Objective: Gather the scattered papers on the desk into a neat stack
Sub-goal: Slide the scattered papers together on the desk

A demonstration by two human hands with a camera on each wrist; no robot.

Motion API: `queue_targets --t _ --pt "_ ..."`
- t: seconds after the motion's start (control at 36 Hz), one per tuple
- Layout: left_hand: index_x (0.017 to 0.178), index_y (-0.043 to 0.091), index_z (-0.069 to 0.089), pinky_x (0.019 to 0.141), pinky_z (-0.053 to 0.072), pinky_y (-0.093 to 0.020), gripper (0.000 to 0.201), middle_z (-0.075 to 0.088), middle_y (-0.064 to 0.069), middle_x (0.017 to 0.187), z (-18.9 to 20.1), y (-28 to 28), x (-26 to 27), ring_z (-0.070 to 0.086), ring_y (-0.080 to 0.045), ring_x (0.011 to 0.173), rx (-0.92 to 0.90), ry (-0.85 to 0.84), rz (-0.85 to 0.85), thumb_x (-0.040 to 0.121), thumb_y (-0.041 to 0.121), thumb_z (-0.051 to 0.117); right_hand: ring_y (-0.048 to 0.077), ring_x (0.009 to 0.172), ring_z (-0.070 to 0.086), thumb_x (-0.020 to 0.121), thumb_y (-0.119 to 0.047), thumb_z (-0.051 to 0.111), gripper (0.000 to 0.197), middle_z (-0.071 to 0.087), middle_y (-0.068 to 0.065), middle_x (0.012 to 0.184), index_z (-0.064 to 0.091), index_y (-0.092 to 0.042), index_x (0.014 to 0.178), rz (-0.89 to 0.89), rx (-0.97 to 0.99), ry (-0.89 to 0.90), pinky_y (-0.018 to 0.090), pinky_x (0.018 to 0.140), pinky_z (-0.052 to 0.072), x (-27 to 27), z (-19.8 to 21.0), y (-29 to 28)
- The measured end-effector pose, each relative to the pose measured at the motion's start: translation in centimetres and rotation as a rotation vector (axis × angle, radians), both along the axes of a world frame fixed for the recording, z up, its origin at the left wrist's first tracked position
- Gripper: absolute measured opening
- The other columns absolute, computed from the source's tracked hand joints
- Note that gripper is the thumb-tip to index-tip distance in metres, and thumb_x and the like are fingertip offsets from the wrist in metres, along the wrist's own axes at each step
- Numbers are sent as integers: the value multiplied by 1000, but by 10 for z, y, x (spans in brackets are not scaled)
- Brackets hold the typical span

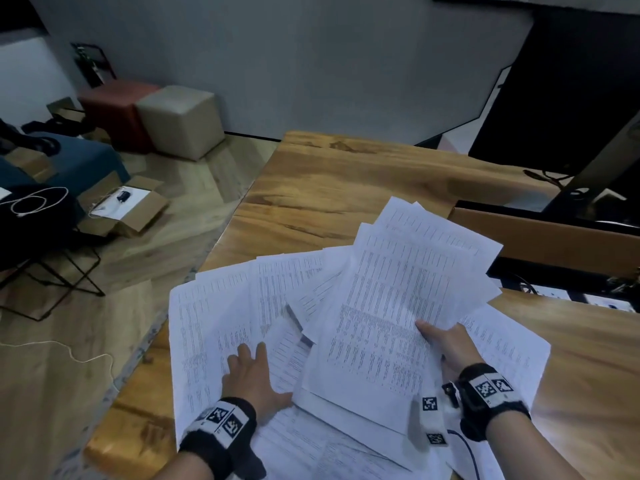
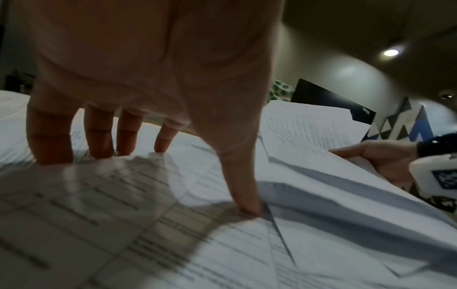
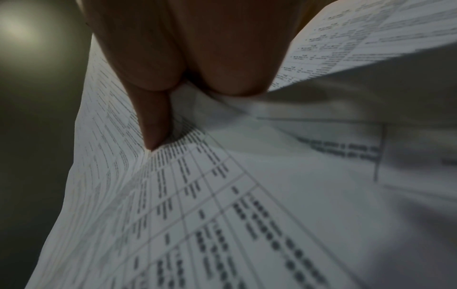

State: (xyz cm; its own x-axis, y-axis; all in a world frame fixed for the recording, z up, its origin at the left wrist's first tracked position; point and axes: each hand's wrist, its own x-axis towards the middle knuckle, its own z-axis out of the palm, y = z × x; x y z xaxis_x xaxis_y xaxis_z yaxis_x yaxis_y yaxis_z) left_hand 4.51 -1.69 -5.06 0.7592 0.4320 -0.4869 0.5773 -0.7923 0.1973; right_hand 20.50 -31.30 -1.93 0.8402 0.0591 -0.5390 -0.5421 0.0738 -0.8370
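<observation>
Printed white papers (image 1: 221,317) lie fanned across the near part of the wooden desk (image 1: 329,181). My right hand (image 1: 446,341) pinches a sheaf of several sheets (image 1: 398,299) by its right edge, thumb on top, and holds it tilted up above the rest. In the right wrist view the thumb (image 3: 155,125) presses the sheaf (image 3: 222,215). My left hand (image 1: 252,372) lies flat on the loose sheets at the left, fingers spread and straight. The left wrist view shows its fingertips (image 2: 99,144) touching the papers (image 2: 123,234), with the raised sheaf (image 2: 309,127) to the right.
A dark monitor (image 1: 568,98) and a brown box (image 1: 540,237) stand at the desk's back right. Off the desk's left edge, on the floor, are a beige cube stool (image 1: 180,123), a red one (image 1: 114,109) and an open cardboard box (image 1: 128,206).
</observation>
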Motion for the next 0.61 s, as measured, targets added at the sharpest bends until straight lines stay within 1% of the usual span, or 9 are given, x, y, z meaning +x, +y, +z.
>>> queue_targets --t 0.11,0.17,0.22,0.28,0.33,0.39,0.47,0.53,0.61 --pt "151 15 10 103 45 -42 123 23 -13 144 0 2 3 33 -31 131 -46 4 29 61 55 83 39 89 75 91 -2 66 34 76 24 104 62 4 124 -5 -2 0 48 75 61 4 1 -3" --pt "152 15 7 106 43 -42 122 25 -14 144 0 6 6 35 -31 133 -135 -19 123 64 43 87 37 84 77 91 -3 67 32 76 25 102 63 5 122 1 -12 0 44 68 62 5 3 -4" --pt "147 14 18 100 47 -37 106 36 -13 141 3 9 9 45 -29 127 -223 -51 202 68 32 86 34 80 77 92 -3 66 29 75 24 103 64 4 120 9 -25 -7 39 61 62 7 6 -6" --pt "128 12 41 84 53 -30 65 56 -8 122 5 14 12 59 -23 105 -271 -75 215 76 19 80 38 88 76 93 -3 65 30 74 26 106 63 5 121 13 -6 -4 44 70 62 9 5 -9" --pt "91 14 56 66 53 -24 17 62 -1 91 11 19 17 60 -15 77 -268 -111 171 81 9 69 40 94 74 93 -2 64 31 74 25 108 63 5 122 25 12 -6 48 79 60 10 4 -11" --pt "72 13 56 55 45 -20 14 63 -1 79 18 25 25 59 -16 67 -254 -142 117 84 7 61 38 94 75 92 -1 64 29 75 24 107 64 7 121 43 9 -15 46 80 60 12 7 -12" --pt "87 9 68 70 49 -28 8 68 -5 94 32 37 42 64 -23 85 -212 -173 39 87 13 61 37 98 74 92 1 63 31 73 25 112 62 9 122 71 11 -37 45 86 59 14 13 -13" --pt "93 9 70 74 50 -31 13 70 -8 97 42 45 56 66 -26 89 -201 -192 3 87 17 62 35 98 74 92 2 63 31 73 25 113 62 7 123 84 19 -42 41 79 62 15 17 -13" --pt "90 14 69 76 52 -33 9 73 -9 100 60 53 81 68 -29 90 -193 -205 -64 86 18 63 32 95 75 93 2 62 28 74 22 113 64 3 121 119 19 -33 36 70 63 15 24 -10"
